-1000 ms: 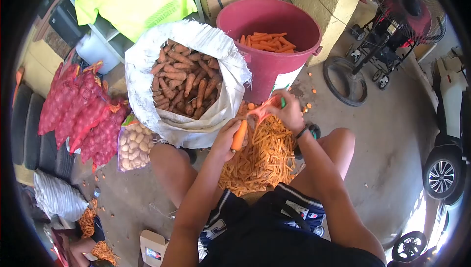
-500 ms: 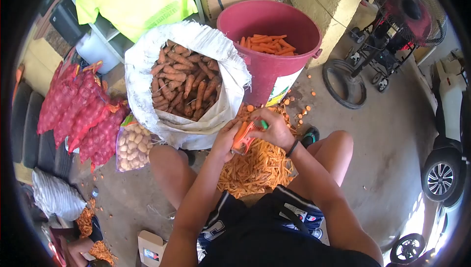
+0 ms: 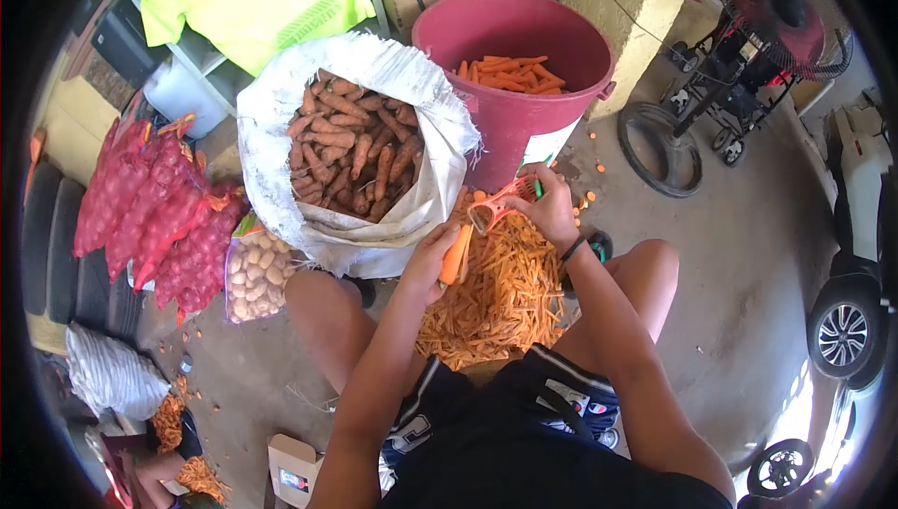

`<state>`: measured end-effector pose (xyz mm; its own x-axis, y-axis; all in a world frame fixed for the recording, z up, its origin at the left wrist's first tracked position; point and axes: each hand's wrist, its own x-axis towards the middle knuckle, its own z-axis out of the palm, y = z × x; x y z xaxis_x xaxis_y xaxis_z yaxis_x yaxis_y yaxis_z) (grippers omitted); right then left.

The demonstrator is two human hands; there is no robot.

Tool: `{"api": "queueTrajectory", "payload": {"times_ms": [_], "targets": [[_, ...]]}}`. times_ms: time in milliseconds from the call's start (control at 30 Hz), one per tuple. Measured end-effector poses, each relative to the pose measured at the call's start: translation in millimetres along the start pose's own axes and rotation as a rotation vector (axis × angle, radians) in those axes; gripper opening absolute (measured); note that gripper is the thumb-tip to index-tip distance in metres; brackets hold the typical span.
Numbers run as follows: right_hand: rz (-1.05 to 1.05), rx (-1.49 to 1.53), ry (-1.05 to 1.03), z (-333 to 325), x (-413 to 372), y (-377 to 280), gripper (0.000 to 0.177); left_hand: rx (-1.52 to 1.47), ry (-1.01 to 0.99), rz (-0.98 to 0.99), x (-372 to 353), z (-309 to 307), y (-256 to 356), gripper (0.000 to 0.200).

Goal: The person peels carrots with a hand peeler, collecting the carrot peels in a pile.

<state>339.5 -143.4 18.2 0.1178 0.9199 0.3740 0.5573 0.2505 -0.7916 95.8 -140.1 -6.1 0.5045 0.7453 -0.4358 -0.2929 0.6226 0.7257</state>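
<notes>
Held in my left hand (image 3: 431, 261) is a carrot (image 3: 456, 256), its bright orange side showing. My right hand (image 3: 552, 207) grips an orange peeler (image 3: 499, 208) with a bit of green at its handle. The peeler's head is just right of the carrot, apart from it. Beneath both hands lies a large heap of carrot peelings (image 3: 496, 294) between my knees. Beyond my left hand stands a white sack (image 3: 327, 242) filled with unpeeled, dirt-coloured carrots (image 3: 360, 139). A dark red bucket (image 3: 514, 130) behind the heap holds peeled carrots (image 3: 514, 74).
Red net bags of onions (image 3: 140, 200) and a bag of potatoes (image 3: 254, 275) stand at left. A fan (image 3: 781, 18) and a wheel on the floor (image 3: 659, 149) are at right. Another person's leg (image 3: 154, 476) shows lower left, beside more peelings.
My right hand has moved the peeler up and right, off the carrot. My left hand still holds the carrot, now more exposed. The view has shifted slightly.
</notes>
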Motion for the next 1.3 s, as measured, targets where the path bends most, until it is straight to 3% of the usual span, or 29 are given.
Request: {"api": "queueTrajectory", "payload": {"times_ms": [67,100,133,200,267,300,400,533,567,667,733,867,1000,1100,1200,1300], "targets": [[0.022,0.034,-0.018,0.5,-0.7,-6.3,0.050,-0.084,0.006,-0.004,0.9,3.7,4.1,0.024],[-0.148,0.021,-0.044,6.6,-8.3,-14.8,0.049,-0.075,0.038,0.003,0.7,9.2,4.6,0.024],[-0.176,0.079,-0.161,9.8,-15.7,-30.4,0.047,-0.067,0.071,0.010,1.3,16.7,4.2,0.024],[-0.279,0.025,-0.166,9.5,-14.7,-34.2,0.048,-0.001,0.060,0.021,3.6,14.5,5.8,0.025],[-0.029,-0.079,-0.044,3.7,-4.9,-9.7,0.050,0.113,-0.032,0.003,1.3,0.3,-1.3,0.026],[-0.031,-0.066,0.031,-4.4,3.5,-3.8,0.050,0.090,0.053,0.038,-5.1,13.1,3.1,0.027],[0.100,-0.241,0.040,-19.7,17.8,-3.3,0.045,0.022,-0.023,0.094,-4.2,10.4,19.3,0.030],[0.051,-0.276,-0.226,-14.4,6.2,-21.3,0.034,0.341,0.051,0.241,-10.6,14.5,21.8,0.023],[-0.037,-0.310,-0.239,-8.0,-1.0,-25.9,0.025,0.448,0.052,0.387,-7.5,15.1,15.1,0.020],[0.023,-0.178,-0.298,13.3,-21.9,-32.4,0.022,0.717,0.061,0.506,-13.4,30.7,19.0,0.021],[-0.011,-0.178,-0.280,20.5,-24.8,-39.0,0.022,0.697,0.066,0.566,-8.0,31.4,14.0,0.020],[-0.048,-0.136,-0.286,28.5,-30.2,-41.9,0.023,0.686,0.057,0.582,-4.9,22.7,7.4,0.023],[0.072,-0.239,-0.291,35.9,-30.0,-0.2,0.022,0.762,0.028,0.636,-8.2,27.1,13.1,0.024],[0.089,-0.244,-0.309,37.3,-33.1,10.4,0.022,0.866,0.039,0.453,-0.3,14.3,18.3,0.027],[0.116,-0.219,-0.316,33.4,-34.1,9.3,0.021,-0.005,0.059,0.302,-2.2,6.2,21.9,0.032],[0.204,-0.215,-0.307,26.9,-34.5,-3.3,0.021,0.054,-0.160,0.201,-15.4,10.2,31.2,0.032]]}}
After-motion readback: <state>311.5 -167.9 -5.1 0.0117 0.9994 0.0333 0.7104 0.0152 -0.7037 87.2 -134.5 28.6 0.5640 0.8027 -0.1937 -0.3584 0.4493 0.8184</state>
